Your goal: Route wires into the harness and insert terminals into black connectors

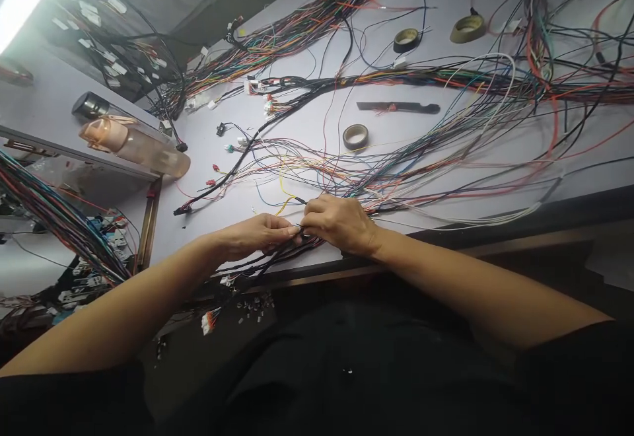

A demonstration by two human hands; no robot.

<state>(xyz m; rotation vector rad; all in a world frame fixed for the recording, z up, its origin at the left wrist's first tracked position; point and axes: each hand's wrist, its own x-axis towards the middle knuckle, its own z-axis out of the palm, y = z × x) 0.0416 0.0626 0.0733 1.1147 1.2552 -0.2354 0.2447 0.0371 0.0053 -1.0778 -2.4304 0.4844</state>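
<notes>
Close to the table's front edge, my left hand pinches a dark wire bundle between thumb and fingers. My right hand is closed on the same bundle just to the right, and the two hands almost touch. What exactly lies between the fingertips is too small to make out. Black-wrapped branches run left from the hands, and one hangs over the edge with a white and orange connector at its end. A yellow wire loops up behind the hands. Loose thin coloured wires spread over the table beyond them.
Rolls of tape and a tape ring lie among the wires. A dark flat blade-like tool lies behind the nearest roll. Two bottles, one peach-topped, lie at the left. Thick wire bundles cross the back.
</notes>
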